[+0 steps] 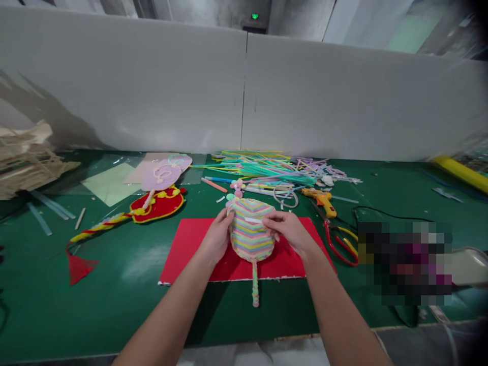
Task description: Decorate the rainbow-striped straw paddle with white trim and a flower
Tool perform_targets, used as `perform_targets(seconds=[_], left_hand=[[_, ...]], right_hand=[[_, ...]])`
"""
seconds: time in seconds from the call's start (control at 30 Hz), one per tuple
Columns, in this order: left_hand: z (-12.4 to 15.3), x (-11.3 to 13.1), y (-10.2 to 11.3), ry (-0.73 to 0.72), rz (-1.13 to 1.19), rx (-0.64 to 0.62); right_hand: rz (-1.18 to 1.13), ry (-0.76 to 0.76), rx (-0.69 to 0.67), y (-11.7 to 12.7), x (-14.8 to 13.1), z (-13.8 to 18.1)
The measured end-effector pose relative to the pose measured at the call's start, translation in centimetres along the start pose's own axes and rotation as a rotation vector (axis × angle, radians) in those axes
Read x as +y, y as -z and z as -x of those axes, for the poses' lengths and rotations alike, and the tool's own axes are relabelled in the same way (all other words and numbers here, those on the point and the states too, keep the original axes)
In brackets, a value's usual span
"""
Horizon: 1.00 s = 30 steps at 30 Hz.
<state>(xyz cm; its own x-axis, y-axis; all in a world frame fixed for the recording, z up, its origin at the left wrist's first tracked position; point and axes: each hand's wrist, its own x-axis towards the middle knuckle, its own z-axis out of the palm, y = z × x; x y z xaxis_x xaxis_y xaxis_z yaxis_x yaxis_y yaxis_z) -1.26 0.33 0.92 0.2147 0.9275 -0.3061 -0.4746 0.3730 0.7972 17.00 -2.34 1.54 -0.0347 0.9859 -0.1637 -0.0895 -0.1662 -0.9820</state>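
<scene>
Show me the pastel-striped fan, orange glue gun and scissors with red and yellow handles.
Pastel-striped fan (251,240): head view, middle of its face.
Orange glue gun (323,199): head view, middle of its body.
Scissors with red and yellow handles (328,237): head view, the red handle.

The table (125,300) is viewed at close range by one head-worn camera, held above the near edge and directed forward and down, the partition (152,86) being framed beyond the far edge.
</scene>
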Motion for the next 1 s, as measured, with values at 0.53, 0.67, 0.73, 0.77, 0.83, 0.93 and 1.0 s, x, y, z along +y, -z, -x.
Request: perform_targets(seconds=[0.53,0.67,0.73,0.77,0.83,0.93,1.0], left_hand=[[-0.26,-0.40,-0.08,-0.210,-0.031,-0.045],[-0.08,-0.23,-0.21,-0.207,-0.038,-0.046],[0.02,-0.15,-0.25,-0.197,-0.042,-0.042],[0.07,-0.12,-0.28,-0.192,-0.045,-0.041],[0.16,-0.05,-0.35,-0.184,-0.048,-0.045],[0.26,0.04,-0.48,-0.188,-0.056,-0.052],[0.29,0.08,-0.56,-0.188,-0.060,-0.047]], right_hand=[[0.091,0.040,0.076,-0.30,-0.15,0.14],[0.096,0.038,0.072,-0.24,-0.05,0.12],[0.104,0.038,0.075,-0.22,0.00,0.10],[0.108,0.037,0.078,-0.21,0.02,0.09],[0.112,0.035,0.080,-0.23,0.01,0.09],[0.111,0.035,0.090,-0.30,-0.09,0.12],[0.118,0.048,0.093,-0.36,-0.14,0.15]])
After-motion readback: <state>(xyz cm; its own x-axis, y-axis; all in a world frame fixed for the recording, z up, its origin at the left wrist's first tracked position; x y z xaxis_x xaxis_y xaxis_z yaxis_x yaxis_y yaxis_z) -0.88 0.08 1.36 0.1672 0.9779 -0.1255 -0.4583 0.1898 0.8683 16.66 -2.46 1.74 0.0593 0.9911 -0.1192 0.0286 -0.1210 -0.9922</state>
